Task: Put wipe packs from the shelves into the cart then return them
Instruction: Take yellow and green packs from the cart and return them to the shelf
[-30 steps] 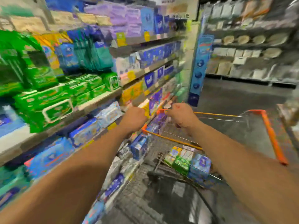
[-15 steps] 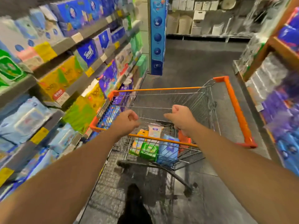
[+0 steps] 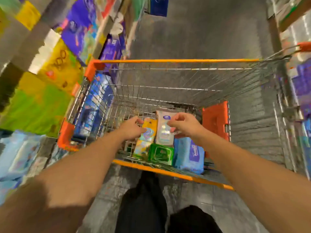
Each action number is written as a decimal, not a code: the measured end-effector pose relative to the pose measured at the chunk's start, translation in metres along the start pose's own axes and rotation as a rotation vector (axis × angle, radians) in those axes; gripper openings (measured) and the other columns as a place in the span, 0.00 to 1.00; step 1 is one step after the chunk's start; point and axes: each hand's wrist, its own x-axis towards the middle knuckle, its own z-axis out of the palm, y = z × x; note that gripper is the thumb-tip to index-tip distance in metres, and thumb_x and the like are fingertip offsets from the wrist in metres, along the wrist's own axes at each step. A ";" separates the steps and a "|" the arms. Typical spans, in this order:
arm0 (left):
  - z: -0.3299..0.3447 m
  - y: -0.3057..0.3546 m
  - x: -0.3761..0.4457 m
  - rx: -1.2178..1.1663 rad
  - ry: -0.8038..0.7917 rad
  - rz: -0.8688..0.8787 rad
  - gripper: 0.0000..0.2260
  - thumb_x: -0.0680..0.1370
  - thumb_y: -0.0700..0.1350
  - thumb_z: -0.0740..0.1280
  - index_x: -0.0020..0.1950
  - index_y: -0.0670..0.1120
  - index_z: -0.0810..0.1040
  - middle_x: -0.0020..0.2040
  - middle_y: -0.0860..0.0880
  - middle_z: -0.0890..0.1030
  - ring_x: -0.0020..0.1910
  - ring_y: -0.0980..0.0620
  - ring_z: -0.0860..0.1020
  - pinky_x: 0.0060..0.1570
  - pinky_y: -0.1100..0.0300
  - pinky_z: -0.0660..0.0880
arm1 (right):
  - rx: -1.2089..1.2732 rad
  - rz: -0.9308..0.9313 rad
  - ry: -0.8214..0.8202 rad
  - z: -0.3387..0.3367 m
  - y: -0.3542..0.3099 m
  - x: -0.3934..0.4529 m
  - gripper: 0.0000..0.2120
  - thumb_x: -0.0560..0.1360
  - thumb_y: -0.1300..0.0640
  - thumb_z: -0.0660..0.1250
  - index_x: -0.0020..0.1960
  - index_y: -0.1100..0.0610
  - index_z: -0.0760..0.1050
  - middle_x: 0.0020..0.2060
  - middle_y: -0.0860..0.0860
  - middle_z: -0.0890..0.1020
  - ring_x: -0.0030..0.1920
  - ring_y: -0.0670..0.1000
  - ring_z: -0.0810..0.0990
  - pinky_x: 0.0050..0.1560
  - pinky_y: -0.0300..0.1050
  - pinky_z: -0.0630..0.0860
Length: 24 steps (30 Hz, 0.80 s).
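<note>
Wipe packs (image 3: 162, 153) crowd cart (image 3: 168, 61) near edge, under both hands (image 3: 133, 127).

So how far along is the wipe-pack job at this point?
Loading looks done: four packs lie in the cart, yellow pack, pale pack, green pack and blue pack. In hand: left hand and right hand reach in, gripping nothing clearly yet. Left: returning all four to the shelves.

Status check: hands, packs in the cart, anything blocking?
Left hand over yellow-orange wipe pack, right hand over pale pink-white pack; neither gripping. Green pack, light blue pack alongside in orange-rimmed wire cart. Nothing blocking.
</note>
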 end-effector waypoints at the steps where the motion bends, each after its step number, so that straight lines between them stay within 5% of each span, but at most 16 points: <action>1: 0.004 -0.009 0.019 0.023 -0.023 -0.035 0.16 0.76 0.44 0.74 0.61 0.45 0.75 0.39 0.46 0.77 0.35 0.47 0.76 0.29 0.62 0.67 | -0.007 0.022 -0.005 0.002 0.009 0.015 0.07 0.76 0.62 0.72 0.48 0.56 0.75 0.35 0.52 0.78 0.33 0.49 0.79 0.32 0.43 0.77; 3: 0.016 -0.026 0.055 0.053 -0.067 -0.084 0.17 0.76 0.44 0.73 0.63 0.43 0.74 0.42 0.44 0.79 0.32 0.47 0.76 0.30 0.61 0.68 | -0.025 0.067 -0.021 0.006 0.033 0.041 0.07 0.75 0.64 0.72 0.47 0.56 0.74 0.36 0.52 0.78 0.34 0.50 0.79 0.33 0.44 0.77; 6: 0.039 -0.049 0.094 0.115 -0.067 -0.145 0.21 0.75 0.47 0.75 0.64 0.44 0.74 0.55 0.41 0.81 0.46 0.43 0.80 0.40 0.59 0.71 | -0.154 0.123 -0.049 0.011 0.074 0.077 0.08 0.74 0.66 0.72 0.44 0.58 0.74 0.37 0.55 0.79 0.37 0.52 0.79 0.32 0.42 0.76; 11: 0.075 -0.088 0.124 0.195 0.013 -0.211 0.28 0.64 0.58 0.77 0.57 0.44 0.76 0.55 0.41 0.84 0.55 0.42 0.82 0.53 0.50 0.80 | -0.390 0.143 -0.110 0.024 0.135 0.123 0.11 0.65 0.49 0.71 0.38 0.56 0.77 0.34 0.54 0.80 0.38 0.51 0.77 0.42 0.52 0.78; 14: 0.091 -0.098 0.131 0.146 0.032 -0.194 0.31 0.64 0.58 0.79 0.62 0.44 0.80 0.60 0.42 0.83 0.60 0.43 0.81 0.59 0.52 0.77 | -0.437 0.150 -0.120 0.025 0.155 0.136 0.07 0.68 0.55 0.75 0.37 0.55 0.77 0.32 0.48 0.80 0.35 0.46 0.76 0.43 0.47 0.76; 17: 0.098 -0.104 0.138 0.181 0.014 -0.293 0.36 0.66 0.59 0.79 0.67 0.43 0.76 0.62 0.43 0.80 0.60 0.43 0.80 0.58 0.56 0.75 | -0.470 0.167 -0.123 0.026 0.161 0.144 0.10 0.69 0.59 0.76 0.37 0.51 0.76 0.32 0.43 0.79 0.35 0.43 0.76 0.43 0.43 0.75; 24: 0.102 -0.124 0.151 0.137 0.093 -0.298 0.48 0.49 0.71 0.73 0.64 0.48 0.78 0.58 0.45 0.84 0.56 0.43 0.82 0.58 0.49 0.79 | -0.452 0.191 -0.143 0.027 0.161 0.150 0.09 0.68 0.60 0.77 0.41 0.52 0.77 0.34 0.43 0.79 0.37 0.45 0.77 0.41 0.40 0.73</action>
